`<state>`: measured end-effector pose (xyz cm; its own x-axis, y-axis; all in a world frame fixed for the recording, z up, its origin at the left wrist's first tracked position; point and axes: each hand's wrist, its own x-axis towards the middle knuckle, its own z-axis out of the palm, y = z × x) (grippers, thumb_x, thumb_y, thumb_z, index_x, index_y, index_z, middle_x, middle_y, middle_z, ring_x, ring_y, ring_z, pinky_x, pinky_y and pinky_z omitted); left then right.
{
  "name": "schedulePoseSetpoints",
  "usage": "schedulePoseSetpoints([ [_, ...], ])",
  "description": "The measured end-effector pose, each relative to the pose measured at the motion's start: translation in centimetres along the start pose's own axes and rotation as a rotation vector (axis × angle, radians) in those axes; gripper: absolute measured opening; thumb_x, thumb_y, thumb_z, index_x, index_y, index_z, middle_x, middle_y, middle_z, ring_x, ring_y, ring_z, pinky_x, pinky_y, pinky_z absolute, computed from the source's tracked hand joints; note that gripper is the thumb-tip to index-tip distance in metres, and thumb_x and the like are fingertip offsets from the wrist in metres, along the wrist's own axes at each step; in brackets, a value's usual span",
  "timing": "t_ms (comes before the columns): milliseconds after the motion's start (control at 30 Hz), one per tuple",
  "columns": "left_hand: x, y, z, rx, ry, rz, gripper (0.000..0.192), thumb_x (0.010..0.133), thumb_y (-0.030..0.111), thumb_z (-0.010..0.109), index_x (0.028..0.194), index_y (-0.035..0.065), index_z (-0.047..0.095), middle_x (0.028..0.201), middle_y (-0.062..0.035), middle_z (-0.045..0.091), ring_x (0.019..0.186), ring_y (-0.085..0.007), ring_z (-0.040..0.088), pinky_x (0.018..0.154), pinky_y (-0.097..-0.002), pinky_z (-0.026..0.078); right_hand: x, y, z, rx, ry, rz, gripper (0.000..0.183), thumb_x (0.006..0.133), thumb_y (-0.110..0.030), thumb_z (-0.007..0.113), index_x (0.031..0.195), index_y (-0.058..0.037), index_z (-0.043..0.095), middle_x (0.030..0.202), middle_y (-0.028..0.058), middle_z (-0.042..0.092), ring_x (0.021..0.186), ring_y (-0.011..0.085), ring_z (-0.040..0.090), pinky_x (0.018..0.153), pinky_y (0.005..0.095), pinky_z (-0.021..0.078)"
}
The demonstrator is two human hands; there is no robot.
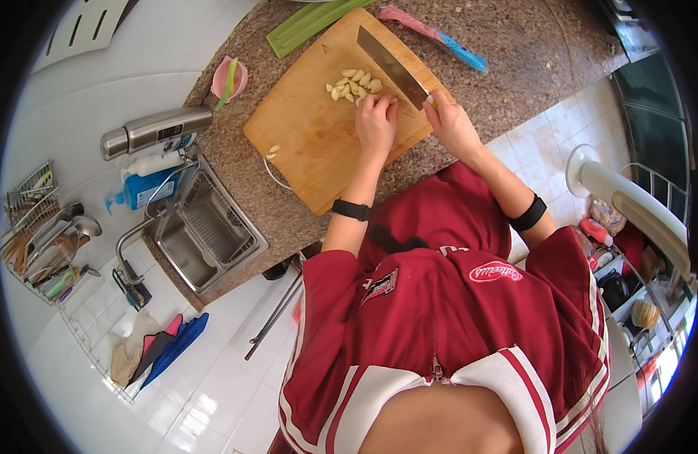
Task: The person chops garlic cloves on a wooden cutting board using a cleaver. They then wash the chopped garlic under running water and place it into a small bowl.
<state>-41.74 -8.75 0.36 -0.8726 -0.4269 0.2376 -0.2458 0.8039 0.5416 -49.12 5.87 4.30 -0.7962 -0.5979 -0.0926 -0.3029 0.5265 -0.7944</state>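
Observation:
My right hand (pixel 452 125) grips the handle of a kitchen knife (pixel 391 67), its broad steel blade pointing up and left over the right part of a wooden cutting board (pixel 303 125). Several peeled garlic cloves (pixel 353 84) lie in a loose group on the board. Just below that group is my left hand (pixel 377 125), fingers bent down near the board; a small pale piece, seemingly garlic, shows at its fingertips, and whether it is pinched there I cannot tell. A few more pale cloves (pixel 273 150) rest at the board's left edge.
Green stalks (pixel 309 25) lie beyond the board, and a pink and blue wrapper (pixel 434 37) is to its right. On the left stand a pink bowl (pixel 229 79), a steel flask (pixel 156 131), a blue pump bottle (pixel 150 188) and a steel sink (pixel 204 227).

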Motion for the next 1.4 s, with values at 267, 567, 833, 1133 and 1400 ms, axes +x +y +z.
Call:
schedulePoseSetpoints([
  [267,0.2,0.2,0.0,-0.123,0.058,-0.097,0.016,0.068,0.009,0.071,0.082,0.0046,0.066,0.084,-0.0086,0.059,0.082,-0.0264,0.056,0.07,-0.0352,0.047,-0.2,-0.3,-0.4,0.016,-0.007,0.011,0.022,0.089,-0.021,0.048,0.086,-0.001,0.039,0.059,0.0257,0.054,0.059,0.0437,0.055,0.052,0.0508,0.0424],
  [567,0.6,0.3,0.2,-0.108,0.092,-0.044,0.012,0.066,0.009,0.072,0.075,0.0034,0.067,0.076,-0.0069,0.056,0.075,-0.0262,0.054,0.066,-0.0355,0.046,-0.5,-0.4,0.0,0.006,-0.015,0.007,0.022,0.09,-0.021,0.047,0.089,-0.0005,0.038,0.059,0.0265,0.054,0.058,0.0443,0.054,0.051,0.0512,0.0419],
  [833,0.8,0.2,-0.1,-0.065,0.041,-0.053,0.011,0.066,0.011,0.071,0.073,0.0026,0.068,0.076,-0.0093,0.059,0.074,-0.0263,0.057,0.067,-0.0345,0.047,-0.8,-0.7,0.2,-0.043,-0.044,0.014,0.022,0.089,-0.02,0.047,0.092,-0.0009,0.038,0.057,0.0263,0.054,0.056,0.0446,0.054,0.05,0.0519,0.0425],
  [1133,0.9,0.0,0.1,-0.082,0.039,-0.069,0.011,0.065,0.01,0.072,0.073,0.0026,0.068,0.075,-0.0091,0.06,0.073,-0.0256,0.057,0.065,-0.0343,0.047,-0.8,-0.8,-0.1,-0.033,-0.051,0.029,0.018,0.089,-0.016,0.049,0.089,-0.0009,0.04,0.06,0.027,0.052,0.061,0.0452,0.053,0.051,0.05,0.0396],
  [1400,0.7,0.1,0.2,-0.066,0.054,-0.077,0.011,0.064,0.01,0.071,0.072,0.0034,0.066,0.075,-0.0091,0.059,0.072,-0.0257,0.057,0.064,-0.0345,0.047,1.2,-0.4,1.3,-0.069,-0.047,-0.027,0.022,0.09,-0.022,0.047,0.089,-0.0011,0.039,0.061,0.0266,0.055,0.059,0.0446,0.055,0.052,0.0524,0.043],
])
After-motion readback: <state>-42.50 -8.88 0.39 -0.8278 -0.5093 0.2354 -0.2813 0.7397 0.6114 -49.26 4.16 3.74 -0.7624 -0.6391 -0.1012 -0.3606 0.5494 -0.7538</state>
